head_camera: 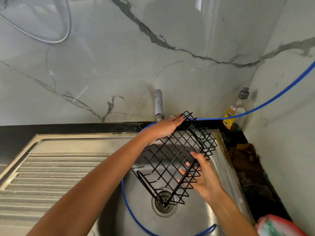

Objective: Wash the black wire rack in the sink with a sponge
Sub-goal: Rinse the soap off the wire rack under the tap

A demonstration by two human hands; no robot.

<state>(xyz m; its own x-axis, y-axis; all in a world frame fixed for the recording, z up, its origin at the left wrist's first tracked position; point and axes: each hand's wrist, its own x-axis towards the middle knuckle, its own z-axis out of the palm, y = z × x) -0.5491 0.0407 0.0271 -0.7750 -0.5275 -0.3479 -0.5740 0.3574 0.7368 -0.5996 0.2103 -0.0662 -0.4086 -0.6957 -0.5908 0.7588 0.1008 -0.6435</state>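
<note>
You are holding the black wire rack (175,159) tilted over the sink (196,218), its lower corner dipping just above the drain (164,203). Your left hand (163,129) is closing its grip around the far top rim, fingers curled over the wire, while your right hand (202,178) is bracing the near side with fingers spread, poking through the grid rather than clamping it. The rack is looking stiff and light, likely slick once wet, so the rim wires are offering the surest hold. A blue hose (126,200) is looping round the basin, the tap (158,104) is standing behind, and a soap bottle (236,110) is sitting in the corner of the desk. No sponge is showing clearly.
</note>
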